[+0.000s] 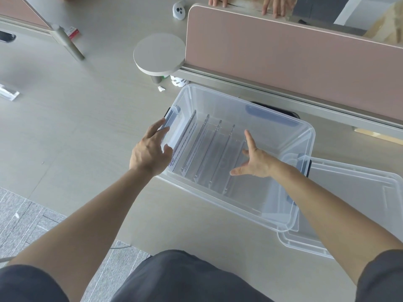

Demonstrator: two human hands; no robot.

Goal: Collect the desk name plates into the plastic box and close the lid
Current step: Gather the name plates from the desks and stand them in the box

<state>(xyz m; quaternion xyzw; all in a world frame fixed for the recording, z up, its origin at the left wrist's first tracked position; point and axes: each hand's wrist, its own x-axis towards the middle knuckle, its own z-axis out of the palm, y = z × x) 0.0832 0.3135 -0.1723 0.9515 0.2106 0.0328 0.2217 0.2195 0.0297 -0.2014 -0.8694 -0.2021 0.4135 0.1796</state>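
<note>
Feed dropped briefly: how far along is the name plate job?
Done: several name plates stand in the plastic box. In hand: right hand open among them, left hand on the box's end. Left: the lid lies off beside it.

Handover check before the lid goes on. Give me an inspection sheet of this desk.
Surface: pale desk; the box stands on it.
Job's things: box open; several plates upright in a row inside; lid flat on the desk to the box's right, partly under it; a clear item like a plate at far left, not in the box.
Clutter: white controller; red-white card; paper scrap.
Hands: left hand rests on the box's left end; right hand inside the box, fingers spread, holds nothing.
Cables: possibly a thin cord at lower left.
Surroundings: pink partition; round shelf; another person's hands beyond it; carpet.
</note>
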